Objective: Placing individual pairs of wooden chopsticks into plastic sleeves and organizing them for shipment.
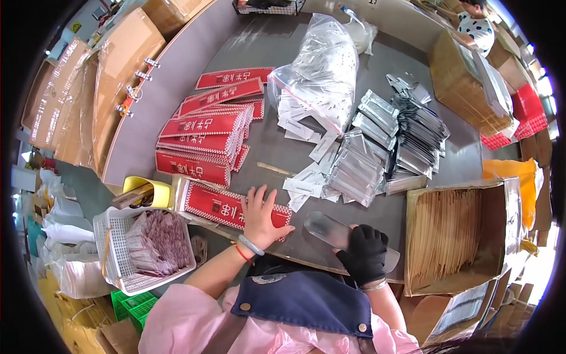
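Note:
My left hand (263, 219) lies with fingers spread over the right end of a red paper sleeve (215, 204) at the table's near edge. In a black half-finger glove, my right hand (364, 253) is closed round a clear plastic piece (326, 230) with a rounded end, low over the table. Stacks of similar red sleeves (203, 127) lie up and to the left. Ahead of my right hand are flat clear packets (356, 168) and small white slips (303, 184). Dark flat packets (418, 127) are heaped beyond them.
A large clear bag (321, 59) of white slips lies at the far middle. At right stands an open carton (414, 242) packed with thin wooden sticks. A white basket (106, 236) and yellow holder (159, 190) are at left. Another person (476, 29) is at far right.

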Demonstrator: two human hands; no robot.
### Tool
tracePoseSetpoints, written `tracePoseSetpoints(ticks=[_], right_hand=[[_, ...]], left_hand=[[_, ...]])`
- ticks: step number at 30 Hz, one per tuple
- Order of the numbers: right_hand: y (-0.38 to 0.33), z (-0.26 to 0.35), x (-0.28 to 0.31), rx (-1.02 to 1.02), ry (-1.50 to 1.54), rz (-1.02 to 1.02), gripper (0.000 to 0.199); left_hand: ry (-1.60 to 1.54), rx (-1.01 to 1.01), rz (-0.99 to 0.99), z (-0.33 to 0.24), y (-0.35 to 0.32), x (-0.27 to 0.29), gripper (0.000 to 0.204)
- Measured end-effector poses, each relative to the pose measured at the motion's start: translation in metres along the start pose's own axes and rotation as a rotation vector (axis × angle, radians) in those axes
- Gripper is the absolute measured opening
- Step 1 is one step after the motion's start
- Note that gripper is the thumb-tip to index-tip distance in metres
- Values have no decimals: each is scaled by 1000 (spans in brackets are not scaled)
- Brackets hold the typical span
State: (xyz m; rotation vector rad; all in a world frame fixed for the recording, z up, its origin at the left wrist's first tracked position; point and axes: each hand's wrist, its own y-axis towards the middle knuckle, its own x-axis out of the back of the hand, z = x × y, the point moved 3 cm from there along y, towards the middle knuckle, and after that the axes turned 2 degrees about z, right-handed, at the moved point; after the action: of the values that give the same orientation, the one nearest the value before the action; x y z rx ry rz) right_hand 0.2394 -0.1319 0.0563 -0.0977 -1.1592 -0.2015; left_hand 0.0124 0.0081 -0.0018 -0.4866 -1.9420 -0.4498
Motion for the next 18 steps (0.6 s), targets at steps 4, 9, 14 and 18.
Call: tracePoseSetpoints(ticks=[4, 9, 14, 18], right_hand=[[8, 8, -2, 33, -17, 121, 55], [8, 16, -12, 90, 38, 168, 56], [27, 48, -61, 133, 106, 176, 60], [29, 50, -60, 148, 118, 193, 64]], left_hand=[[-123, -21, -40, 9, -2, -5, 98], [-161, 1, 17, 8, -3, -3, 101], [-180, 7, 59, 8, -2, -2, 103], [-195, 8, 95, 10, -2, -4, 104]])
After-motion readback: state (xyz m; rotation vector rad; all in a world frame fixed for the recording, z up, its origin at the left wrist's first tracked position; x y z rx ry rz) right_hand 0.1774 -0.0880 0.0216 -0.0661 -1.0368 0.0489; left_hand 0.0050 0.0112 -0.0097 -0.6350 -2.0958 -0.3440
